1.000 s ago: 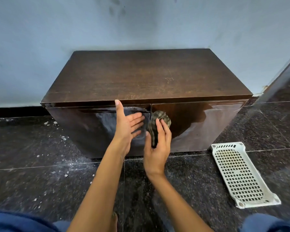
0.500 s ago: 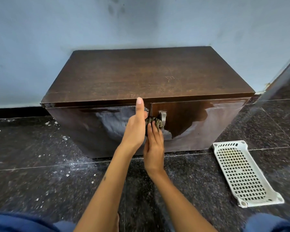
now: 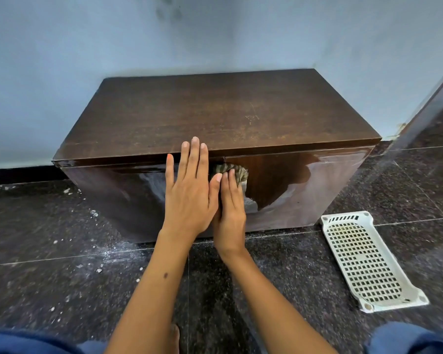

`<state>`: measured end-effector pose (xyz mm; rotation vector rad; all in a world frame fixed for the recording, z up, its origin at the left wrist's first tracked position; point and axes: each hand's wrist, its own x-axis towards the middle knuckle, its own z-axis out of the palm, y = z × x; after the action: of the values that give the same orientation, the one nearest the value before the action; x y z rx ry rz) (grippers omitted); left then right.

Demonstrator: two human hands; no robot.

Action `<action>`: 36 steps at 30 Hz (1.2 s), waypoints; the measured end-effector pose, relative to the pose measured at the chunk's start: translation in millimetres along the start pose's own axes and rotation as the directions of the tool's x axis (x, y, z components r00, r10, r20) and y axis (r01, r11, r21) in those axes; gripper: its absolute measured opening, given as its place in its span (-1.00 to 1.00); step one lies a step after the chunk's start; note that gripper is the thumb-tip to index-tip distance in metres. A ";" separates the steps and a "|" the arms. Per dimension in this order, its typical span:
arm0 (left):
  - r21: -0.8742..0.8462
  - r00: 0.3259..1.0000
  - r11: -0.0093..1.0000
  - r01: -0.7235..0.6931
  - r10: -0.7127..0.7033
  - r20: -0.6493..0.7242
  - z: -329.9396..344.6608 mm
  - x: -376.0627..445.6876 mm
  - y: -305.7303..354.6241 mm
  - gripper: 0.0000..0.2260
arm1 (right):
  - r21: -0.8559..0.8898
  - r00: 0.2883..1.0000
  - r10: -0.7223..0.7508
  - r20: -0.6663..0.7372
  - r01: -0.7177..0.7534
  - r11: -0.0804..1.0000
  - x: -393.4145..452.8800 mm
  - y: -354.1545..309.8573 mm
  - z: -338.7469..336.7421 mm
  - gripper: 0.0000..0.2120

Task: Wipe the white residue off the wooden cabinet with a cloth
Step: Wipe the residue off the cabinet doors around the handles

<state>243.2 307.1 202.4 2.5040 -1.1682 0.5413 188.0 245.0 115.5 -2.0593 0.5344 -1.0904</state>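
A low dark wooden cabinet (image 3: pixel 228 113) stands against the wall, its two glossy front doors facing me. A whitish haze of residue (image 3: pixel 149 190) covers the left door and the lower middle of the right one. My left hand (image 3: pixel 189 190) lies flat with straight fingers on the left door, fingertips reaching over the top edge. Right beside it, my right hand (image 3: pixel 229 203) presses a bunched striped cloth (image 3: pixel 234 171) against the upper left corner of the right door, fingers straight. The cloth hides the door handle.
A white perforated plastic tray (image 3: pixel 366 261) lies on the dark stone floor (image 3: pixel 49 277) to the right of the cabinet. White crumbs and dust are scattered on the floor at left. A dark door edge (image 3: pixel 430 108) rises at far right. My blue-clad knees frame the bottom.
My left hand has turned from edge-on to flat on the left door and risen to the top edge. My right hand with the cloth has shifted right, covering the handle.
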 end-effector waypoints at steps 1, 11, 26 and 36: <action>0.007 1.000 1.000 0.001 -0.001 0.003 0.7 -0.2 0.6 -0.45 | -0.026 1.000 0.010 0.027 -0.009 1.000 -4.7 6.1 1.6 -0.43; 0.091 1.000 0.996 0.011 -0.013 0.015 7.0 -5.8 -0.6 -0.45 | 0.012 0.998 0.066 -0.013 -0.065 0.998 -28.1 11.3 5.5 -0.47; 0.053 0.999 0.998 0.028 -0.029 0.021 11.3 -7.1 -0.8 -0.44 | -0.308 0.980 0.072 0.188 -0.011 0.951 -44.2 65.2 -2.1 -0.43; 0.038 0.999 0.998 0.048 -0.048 0.008 13.8 -8.8 4.6 -0.43 | -0.246 0.954 -0.170 0.246 0.231 0.941 -20.9 61.0 -15.7 -0.42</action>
<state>237.2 304.1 186.8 2.5616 -1.1080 0.5447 162.0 212.7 63.7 -2.4867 0.3822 -0.9229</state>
